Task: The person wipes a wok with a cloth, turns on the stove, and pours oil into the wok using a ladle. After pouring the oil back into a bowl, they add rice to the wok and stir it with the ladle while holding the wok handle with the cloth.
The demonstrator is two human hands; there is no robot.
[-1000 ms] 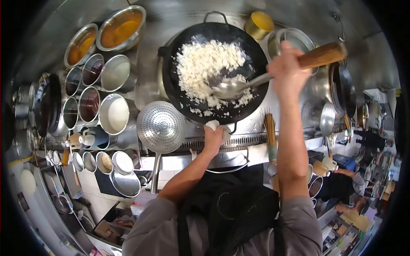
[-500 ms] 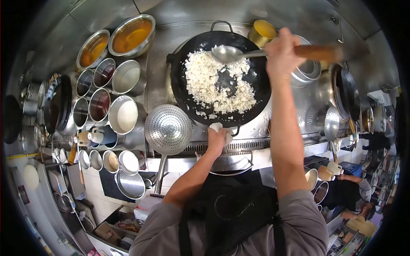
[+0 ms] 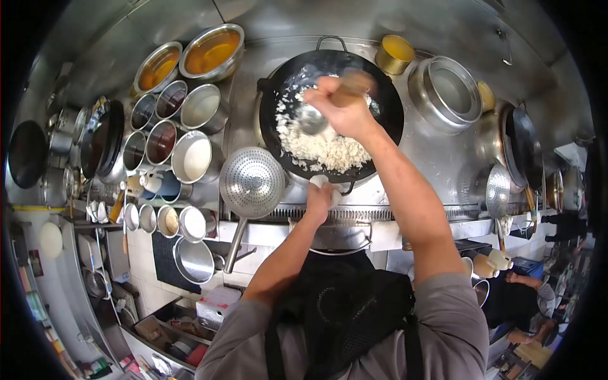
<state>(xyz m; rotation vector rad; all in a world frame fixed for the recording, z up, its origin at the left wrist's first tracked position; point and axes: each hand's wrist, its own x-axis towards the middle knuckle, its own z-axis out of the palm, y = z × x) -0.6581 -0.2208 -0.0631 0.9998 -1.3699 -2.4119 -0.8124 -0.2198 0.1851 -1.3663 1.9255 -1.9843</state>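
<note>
In the head view, a black wok (image 3: 389, 123) sits on the stove with white rice (image 3: 326, 149) gathered toward its near side. My right hand (image 3: 345, 111) is over the wok, closed around the wooden handle of a metal ladle (image 3: 311, 120). The ladle's bowl, blurred by motion, is down in the rice and partly hidden behind my fingers. At the wok's near rim, my left hand (image 3: 318, 202) grips a white cloth (image 3: 334, 195) beside the near loop handle. How much of the rim lies under the cloth is hidden.
Left of the wok lies a perforated strainer (image 3: 252, 180), its handle jutting over the counter edge. Beyond it stand several seasoning pots (image 3: 192, 157) and two bowls of amber liquid (image 3: 212, 50). To the right are a yellow-topped tin (image 3: 395, 54) and stacked metal pans (image 3: 446, 95). Another person (image 3: 525, 294) is far right.
My right hand has swung left and inward with the ladle, from beyond the wok's right rim to over its middle. The rice has shifted toward the near side. My left hand stays at the rim.
</note>
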